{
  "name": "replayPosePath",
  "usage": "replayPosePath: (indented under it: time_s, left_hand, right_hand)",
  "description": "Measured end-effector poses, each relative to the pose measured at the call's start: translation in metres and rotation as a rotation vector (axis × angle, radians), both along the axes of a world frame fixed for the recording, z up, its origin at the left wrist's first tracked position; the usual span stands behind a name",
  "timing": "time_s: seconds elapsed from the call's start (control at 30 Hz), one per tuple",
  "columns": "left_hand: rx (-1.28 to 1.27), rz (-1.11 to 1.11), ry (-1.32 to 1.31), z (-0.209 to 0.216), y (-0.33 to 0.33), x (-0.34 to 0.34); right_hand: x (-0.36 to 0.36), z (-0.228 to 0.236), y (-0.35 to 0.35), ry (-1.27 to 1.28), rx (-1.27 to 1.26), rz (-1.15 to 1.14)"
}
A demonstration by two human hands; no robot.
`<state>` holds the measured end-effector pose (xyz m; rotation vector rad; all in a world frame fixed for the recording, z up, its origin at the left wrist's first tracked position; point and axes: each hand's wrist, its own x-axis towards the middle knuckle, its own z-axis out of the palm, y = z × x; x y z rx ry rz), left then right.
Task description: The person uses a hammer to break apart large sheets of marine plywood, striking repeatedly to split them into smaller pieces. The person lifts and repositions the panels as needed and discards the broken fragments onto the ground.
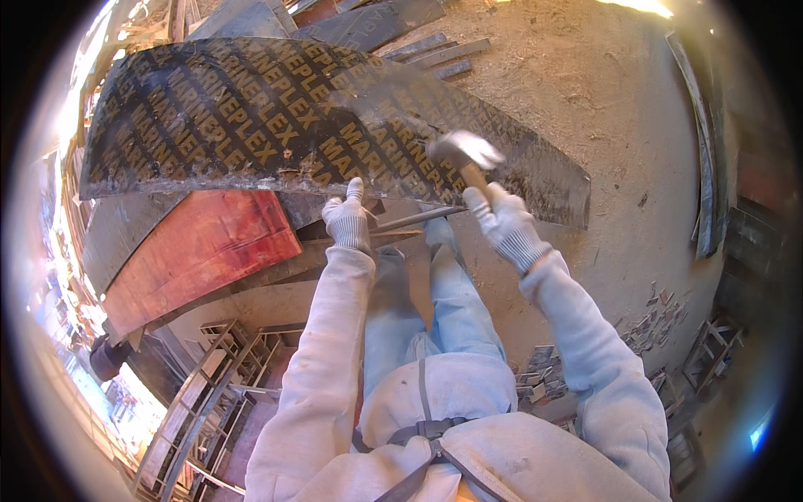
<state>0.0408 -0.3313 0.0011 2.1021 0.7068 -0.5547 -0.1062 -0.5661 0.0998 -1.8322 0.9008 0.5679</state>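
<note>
A large dark plywood panel with yellow-brown printing lies across the view ahead of me. My left hand, in a white knit glove, grips its near edge, thumb on top and fingers curled out of sight. A grey rod runs below that edge, to the right of this hand; whether the fingers touch it is hidden. My right hand, also gloved, is closed round the wooden handle of a hammer. The hammer head, blurred by motion, is over the right part of the panel.
Under the panel on the left lies a reddish board. More boards are piled at the far side, beside short planks. Long strips stand at the right. Wooden frames are at lower left, small scraps at right.
</note>
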Motion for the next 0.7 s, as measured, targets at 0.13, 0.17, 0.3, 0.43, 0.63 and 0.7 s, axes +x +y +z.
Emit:
replayPosePath:
  time_s: [0.13, 0.17, 0.3, 0.43, 0.63, 0.7]
  left_hand:
    - [0.034, -0.032, -0.091, -0.008, 0.004, 0.000]
    - [0.008, -0.013, -0.133, -0.012, 0.004, -0.002]
    - [-0.011, -0.013, -0.018, -0.018, 0.010, -0.003]
    - [0.014, -0.034, -0.009, -0.006, 0.005, -0.004]
    - [0.096, -0.044, -0.102, 0.005, -0.003, -0.001]
    - [0.050, -0.009, -0.031, 0.002, -0.002, -0.002]
  right_hand:
    - [-0.004, -0.003, -0.015, 0.273, -0.159, 0.424]
    - [-0.008, -0.006, -0.016, 0.342, -0.176, 0.472]
    - [-0.024, -0.014, 0.000, -0.001, -0.096, 0.185]
    - [0.011, -0.022, 0.008, 0.036, -0.052, 0.056]
    - [0.008, -0.009, -0.032, -0.067, -0.171, -0.002]
    - [-0.005, -0.015, -0.023, -0.112, -0.024, -0.172]
